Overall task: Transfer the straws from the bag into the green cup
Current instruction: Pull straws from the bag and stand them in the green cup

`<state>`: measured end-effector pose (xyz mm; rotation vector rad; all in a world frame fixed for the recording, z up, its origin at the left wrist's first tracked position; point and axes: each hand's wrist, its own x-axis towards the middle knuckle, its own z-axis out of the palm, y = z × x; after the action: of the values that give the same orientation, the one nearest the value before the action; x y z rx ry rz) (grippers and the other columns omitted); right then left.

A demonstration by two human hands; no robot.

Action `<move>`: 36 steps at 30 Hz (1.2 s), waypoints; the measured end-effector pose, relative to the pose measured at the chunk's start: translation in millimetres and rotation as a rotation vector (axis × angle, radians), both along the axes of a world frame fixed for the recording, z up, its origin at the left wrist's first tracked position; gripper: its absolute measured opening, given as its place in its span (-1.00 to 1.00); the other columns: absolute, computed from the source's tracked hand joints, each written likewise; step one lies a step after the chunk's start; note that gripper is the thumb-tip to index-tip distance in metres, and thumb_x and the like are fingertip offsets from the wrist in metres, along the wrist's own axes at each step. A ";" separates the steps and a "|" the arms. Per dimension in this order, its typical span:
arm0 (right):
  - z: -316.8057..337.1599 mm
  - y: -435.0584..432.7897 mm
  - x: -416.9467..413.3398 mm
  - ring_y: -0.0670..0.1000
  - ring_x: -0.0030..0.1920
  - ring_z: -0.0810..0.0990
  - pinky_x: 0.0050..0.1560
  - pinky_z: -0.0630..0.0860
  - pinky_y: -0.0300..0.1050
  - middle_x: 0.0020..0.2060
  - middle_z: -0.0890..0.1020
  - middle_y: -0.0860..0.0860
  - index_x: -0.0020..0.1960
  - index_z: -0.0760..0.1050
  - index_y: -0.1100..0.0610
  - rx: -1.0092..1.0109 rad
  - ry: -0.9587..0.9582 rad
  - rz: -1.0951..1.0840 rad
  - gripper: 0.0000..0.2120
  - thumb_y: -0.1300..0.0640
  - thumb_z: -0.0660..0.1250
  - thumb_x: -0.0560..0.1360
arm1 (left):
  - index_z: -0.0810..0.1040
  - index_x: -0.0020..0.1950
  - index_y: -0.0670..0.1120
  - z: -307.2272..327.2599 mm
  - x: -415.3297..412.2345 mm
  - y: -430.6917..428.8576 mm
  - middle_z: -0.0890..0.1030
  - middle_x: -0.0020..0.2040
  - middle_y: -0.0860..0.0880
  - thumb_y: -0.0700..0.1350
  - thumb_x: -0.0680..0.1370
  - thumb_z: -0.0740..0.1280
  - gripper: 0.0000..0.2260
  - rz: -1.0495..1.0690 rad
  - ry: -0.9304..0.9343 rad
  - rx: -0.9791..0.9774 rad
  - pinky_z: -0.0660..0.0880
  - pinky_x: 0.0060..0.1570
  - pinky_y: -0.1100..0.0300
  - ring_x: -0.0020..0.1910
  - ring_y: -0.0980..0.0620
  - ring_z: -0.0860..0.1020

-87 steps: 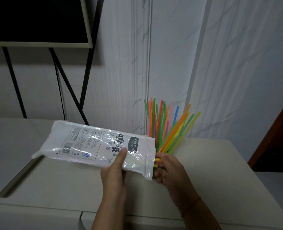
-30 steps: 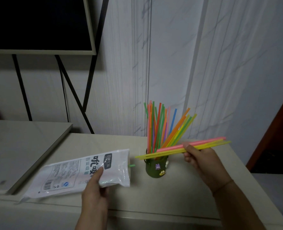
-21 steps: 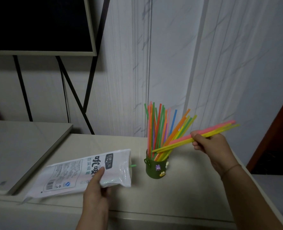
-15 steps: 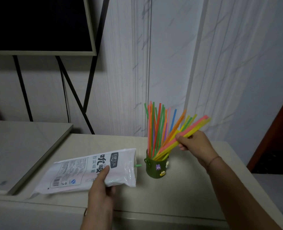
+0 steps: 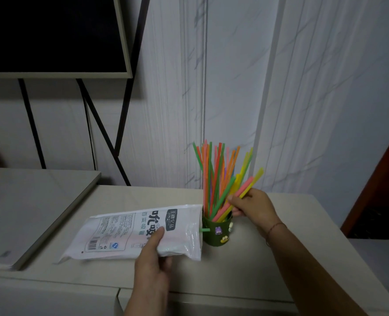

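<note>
A small green cup (image 5: 216,231) with stickers stands on the beige counter, packed with several upright coloured straws (image 5: 214,174). My right hand (image 5: 253,207) pinches a few pink and yellow straws (image 5: 246,190) whose lower ends sit inside the cup; they lean up to the right. My left hand (image 5: 153,252) grips the white plastic straw bag (image 5: 129,231), which lies flat with its open end against the cup. One green straw tip (image 5: 204,229) pokes out of the bag's mouth.
The beige counter (image 5: 268,258) ends close in front of me and drops off on the right. A raised grey slab (image 5: 29,206) lies at the left. A dark framed screen (image 5: 52,35) on black legs stands behind, against the white wall.
My right hand swung the pink and yellow straws from level to steeply tilted and lowered their ends into the cup. My left hand slid the bag right, against the cup.
</note>
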<state>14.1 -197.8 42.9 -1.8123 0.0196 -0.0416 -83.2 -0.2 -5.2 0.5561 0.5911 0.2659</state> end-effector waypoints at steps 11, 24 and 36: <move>-9.1 7.2 1.4 0.01 -0.44 0.57 -0.32 0.57 -0.16 -0.42 0.58 0.11 -0.18 0.53 0.26 -0.049 -0.097 -0.116 -0.91 0.25 0.34 0.48 | 0.57 0.00 -0.04 10.2 -2.5 -9.2 0.66 0.00 -0.06 -0.31 0.44 0.38 -0.77 -0.016 0.002 0.019 0.56 -0.19 0.10 -0.05 0.01 0.62; -39.3 30.6 -75.4 0.03 -0.38 0.56 -0.38 0.49 -0.19 -0.32 0.57 0.15 -0.14 0.51 0.21 0.663 0.507 0.039 -0.76 0.09 0.20 0.57 | 0.59 0.15 -0.14 16.1 -13.9 -23.0 0.70 -0.01 -0.06 -0.28 0.39 0.47 -0.67 0.107 -0.069 0.323 0.55 0.01 0.07 -0.07 0.00 0.66; -43.8 55.4 -76.5 0.18 -0.04 0.57 -0.25 0.62 -0.01 0.14 0.59 0.25 0.23 0.50 0.25 0.984 0.641 0.034 -0.65 0.04 0.19 0.58 | 0.62 -0.09 -0.02 26.4 -19.2 -30.3 0.71 -0.09 0.11 -0.35 0.37 0.48 -0.74 0.108 -0.174 0.604 0.52 0.15 -0.01 -0.07 0.12 0.67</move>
<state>-62.4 -142.5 -0.9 -0.7820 0.3946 0.4943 -102.4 -30.5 21.2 1.0718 0.3655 0.5977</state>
